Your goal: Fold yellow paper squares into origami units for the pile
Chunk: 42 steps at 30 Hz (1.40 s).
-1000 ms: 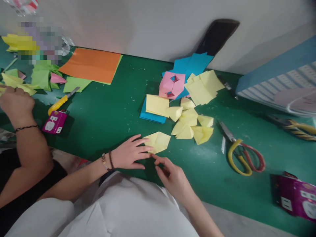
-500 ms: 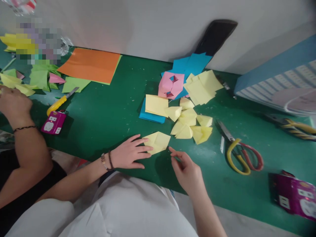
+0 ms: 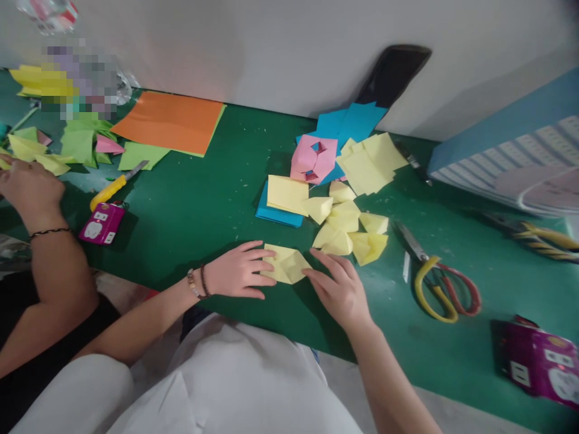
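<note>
A folded yellow paper [image 3: 288,265] lies on the green tabletop with creases across it and a pointed right end. Flat over its left edge rests my left hand [image 3: 239,271], open, fingers spread. At the pointed end is my right hand [image 3: 341,286], its thumb touching the corner and its index finger held apart just above. Several folded yellow paper pieces [image 3: 341,217] sit in a loose group behind my right hand. Close behind the paper, a small stack of yellow sheets [image 3: 287,193] covers part of some blue paper [image 3: 266,208].
Scissors [image 3: 434,283], pliers [image 3: 534,232] and a purple box [image 3: 543,358] lie to the right. At the back are a pink folded paper [image 3: 313,158], yellow squares [image 3: 373,163] and orange paper [image 3: 172,120]. A co-worker's hand [image 3: 34,187] is at far left, near a yellow-handled cutter [image 3: 108,191].
My right hand has moved up and left, onto the paper's right corner. The yellow paper's outline has changed; its upper edge sits lower. My left hand stays on its left side.
</note>
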Available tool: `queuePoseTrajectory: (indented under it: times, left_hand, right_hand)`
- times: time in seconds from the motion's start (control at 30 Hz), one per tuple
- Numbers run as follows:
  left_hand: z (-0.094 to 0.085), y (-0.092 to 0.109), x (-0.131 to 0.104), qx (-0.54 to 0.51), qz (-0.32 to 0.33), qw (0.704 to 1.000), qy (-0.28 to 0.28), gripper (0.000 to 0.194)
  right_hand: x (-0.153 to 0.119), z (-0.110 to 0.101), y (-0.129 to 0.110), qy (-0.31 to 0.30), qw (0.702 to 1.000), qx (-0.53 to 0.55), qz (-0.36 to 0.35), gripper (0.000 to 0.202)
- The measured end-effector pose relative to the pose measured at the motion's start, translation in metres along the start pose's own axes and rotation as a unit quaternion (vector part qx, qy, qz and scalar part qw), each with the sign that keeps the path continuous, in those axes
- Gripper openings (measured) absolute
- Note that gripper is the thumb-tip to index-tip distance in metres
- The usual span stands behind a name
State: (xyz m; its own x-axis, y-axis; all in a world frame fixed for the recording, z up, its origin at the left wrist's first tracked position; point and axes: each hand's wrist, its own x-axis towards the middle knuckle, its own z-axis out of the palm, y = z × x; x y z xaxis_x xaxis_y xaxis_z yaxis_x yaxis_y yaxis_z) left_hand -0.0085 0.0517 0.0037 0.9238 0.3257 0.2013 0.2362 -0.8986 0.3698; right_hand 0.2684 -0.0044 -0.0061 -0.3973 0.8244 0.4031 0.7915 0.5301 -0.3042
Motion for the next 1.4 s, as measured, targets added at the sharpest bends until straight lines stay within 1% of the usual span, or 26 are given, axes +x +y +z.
queuePoseTrajectory:
  times: [0.13, 0.2, 0.27, 0.37, 0.5, 0.6, 0.7, 1.0, 1.13, 1.3, 1.4]
  left_hand:
    - [-0.005, 0.003, -0.003, 0.048, -0.042, 0.998, -0.017, 0.042]
    - [-0.005, 0.006, -0.005, 0.057, -0.056, 0.997, -0.022, 0.048]
    - [-0.003, 0.010, -0.006, 0.063, -0.063, 0.996, -0.025, 0.051]
    - [0.001, 0.016, -0.006, 0.067, -0.074, 0.995, -0.026, 0.049]
    - [0.004, 0.024, -0.001, 0.064, -0.073, 0.995, -0.023, 0.043]
    - [0.005, 0.026, 0.001, 0.058, -0.065, 0.996, -0.012, 0.039]
    - [0.004, 0.025, 0.001, 0.058, -0.052, 0.997, -0.016, 0.037]
    - [0.004, 0.029, 0.002, 0.055, -0.066, 0.996, -0.036, 0.043]
    - [0.005, 0.030, 0.002, 0.057, -0.066, 0.996, -0.032, 0.044]
    - [0.005, 0.030, 0.002, 0.042, -0.081, 0.995, -0.031, 0.041]
    - [0.004, 0.031, 0.004, 0.039, -0.094, 0.994, -0.030, 0.046]
  right_hand:
    - [-0.004, -0.004, -0.007, -0.017, 0.999, 0.011, -0.033, 0.020]
    - [-0.006, -0.005, -0.013, -0.036, 0.998, 0.021, -0.047, 0.022]
    - [-0.008, -0.005, -0.017, -0.054, 0.996, 0.035, -0.058, 0.024]
    - [-0.006, -0.004, -0.018, -0.060, 0.995, 0.052, -0.060, 0.027]
    - [0.003, -0.003, -0.013, -0.042, 0.995, 0.078, -0.055, 0.024]
    - [0.011, -0.002, -0.008, -0.046, 0.992, 0.100, -0.055, 0.022]
    - [0.017, 0.001, -0.005, -0.052, 0.992, 0.107, -0.051, 0.022]
    - [0.032, 0.019, -0.002, -0.053, 0.992, 0.105, -0.042, 0.029]
    - [0.037, 0.021, 0.000, -0.063, 0.991, 0.107, -0.044, 0.029]
    - [0.040, 0.023, 0.003, -0.065, 0.987, 0.143, -0.038, 0.032]
    - [0.042, 0.024, 0.004, -0.071, 0.984, 0.161, -0.034, 0.033]
